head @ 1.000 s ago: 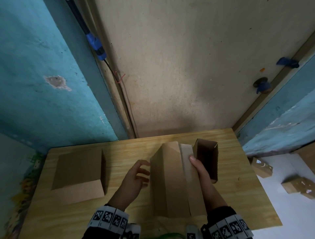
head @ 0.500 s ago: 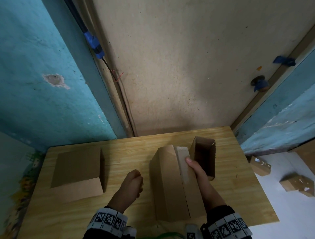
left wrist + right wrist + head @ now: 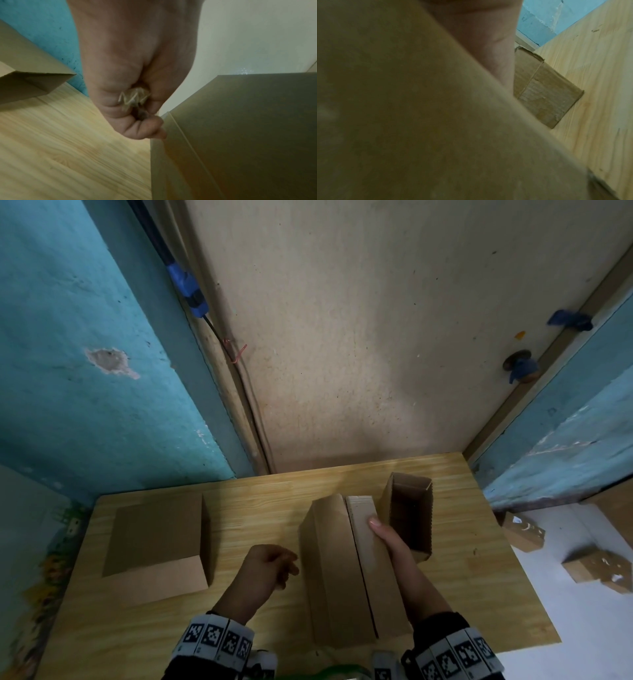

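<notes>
A tall brown cardboard box (image 3: 342, 570) stands on the wooden table (image 3: 260, 508), its two top flaps meeting along a seam. My right hand (image 3: 390, 542) rests on its right flap, thumb straight along the top; the fingers are hidden down the box's right side. In the right wrist view the box (image 3: 402, 108) fills most of the picture. My left hand (image 3: 270, 566) hovers just left of the box, curled into a fist. In the left wrist view it (image 3: 137, 108) grips a crumpled clear wad (image 3: 134, 96), with the box's wall (image 3: 240, 135) right beside it.
A closed cardboard box (image 3: 154, 546) sits at the table's left. A small open-topped box (image 3: 411, 515) stands just right of my right hand. Walls close in behind and on both sides. Small taped boxes (image 3: 524, 530) lie on the floor to the right.
My left hand drew back from the box's left side and curled into a fist. The peaked top flaps came down flatter under my right hand.
</notes>
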A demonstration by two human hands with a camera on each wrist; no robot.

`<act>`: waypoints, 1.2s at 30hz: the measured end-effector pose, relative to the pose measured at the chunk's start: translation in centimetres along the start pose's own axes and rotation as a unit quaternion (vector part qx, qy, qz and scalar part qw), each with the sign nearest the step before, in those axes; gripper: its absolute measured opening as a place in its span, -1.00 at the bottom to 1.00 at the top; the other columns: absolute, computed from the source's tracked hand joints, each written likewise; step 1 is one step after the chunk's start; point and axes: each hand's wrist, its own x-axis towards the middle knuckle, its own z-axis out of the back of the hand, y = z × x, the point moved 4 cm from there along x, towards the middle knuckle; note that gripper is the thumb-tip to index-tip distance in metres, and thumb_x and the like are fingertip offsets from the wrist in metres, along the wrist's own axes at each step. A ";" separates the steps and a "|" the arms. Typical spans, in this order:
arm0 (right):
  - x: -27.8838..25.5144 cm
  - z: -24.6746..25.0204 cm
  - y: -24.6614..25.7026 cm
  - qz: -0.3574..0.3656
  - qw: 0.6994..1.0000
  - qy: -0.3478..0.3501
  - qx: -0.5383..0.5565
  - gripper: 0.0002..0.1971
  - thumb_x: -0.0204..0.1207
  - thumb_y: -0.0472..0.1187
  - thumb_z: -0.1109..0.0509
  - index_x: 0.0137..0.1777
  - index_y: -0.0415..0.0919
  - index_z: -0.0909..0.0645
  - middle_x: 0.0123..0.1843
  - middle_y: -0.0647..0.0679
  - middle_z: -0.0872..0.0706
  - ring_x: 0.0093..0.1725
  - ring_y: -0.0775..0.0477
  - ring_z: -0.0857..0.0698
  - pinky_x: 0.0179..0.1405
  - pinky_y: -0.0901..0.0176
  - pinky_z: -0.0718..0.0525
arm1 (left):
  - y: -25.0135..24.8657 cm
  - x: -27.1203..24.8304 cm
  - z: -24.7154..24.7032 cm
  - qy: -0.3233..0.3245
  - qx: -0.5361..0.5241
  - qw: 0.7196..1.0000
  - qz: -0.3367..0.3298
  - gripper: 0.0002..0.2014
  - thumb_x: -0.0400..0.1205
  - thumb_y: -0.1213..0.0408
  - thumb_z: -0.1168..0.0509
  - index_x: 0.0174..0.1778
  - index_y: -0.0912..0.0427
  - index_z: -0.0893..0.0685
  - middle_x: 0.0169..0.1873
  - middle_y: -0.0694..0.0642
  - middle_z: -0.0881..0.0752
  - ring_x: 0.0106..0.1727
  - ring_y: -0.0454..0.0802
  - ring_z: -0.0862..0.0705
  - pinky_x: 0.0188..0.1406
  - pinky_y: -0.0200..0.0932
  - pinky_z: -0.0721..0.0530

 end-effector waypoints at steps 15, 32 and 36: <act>-0.2 0.2 -0.4 -0.008 1.000 -0.009 0.000 -0.42 0.50 0.31 -0.32 0.29 -0.08 -0.79 0.19 -0.25 -0.88 0.13 -0.27 -0.87 0.09 -0.13 -0.82 | -1.2 0.0 -1.0 0.042 -0.131 0.990 0.019 -0.74 0.79 0.15 -0.28 0.35 0.03 -0.75 0.22 0.05 -0.83 0.26 0.13 -0.79 0.20 0.10 -0.74; -0.4 1.1 -0.4 0.049 0.997 -0.015 0.063 -0.53 0.53 0.23 -0.33 0.13 -0.10 -0.85 0.06 -0.25 -0.86 -0.04 -0.25 -0.84 -0.12 -0.11 -0.83 | -0.1 0.1 -0.5 0.031 -0.044 0.996 0.065 -0.80 0.68 0.22 -0.33 0.15 0.19 -0.52 -0.12 0.21 -0.62 -0.22 0.11 -0.62 -0.25 -0.02 -0.52; -0.3 1.0 -0.4 0.045 0.998 -0.027 0.047 -0.45 0.52 0.24 -0.34 0.21 -0.21 -0.81 0.09 -0.31 -0.85 -0.01 -0.28 -0.83 -0.09 -0.13 -0.83 | -0.8 -0.1 -0.2 0.018 0.092 0.995 -0.033 -0.59 0.83 -0.02 -0.13 -0.04 0.13 -0.81 -0.12 -0.07 -0.77 -0.04 -0.06 -0.69 -0.06 -0.17 -0.54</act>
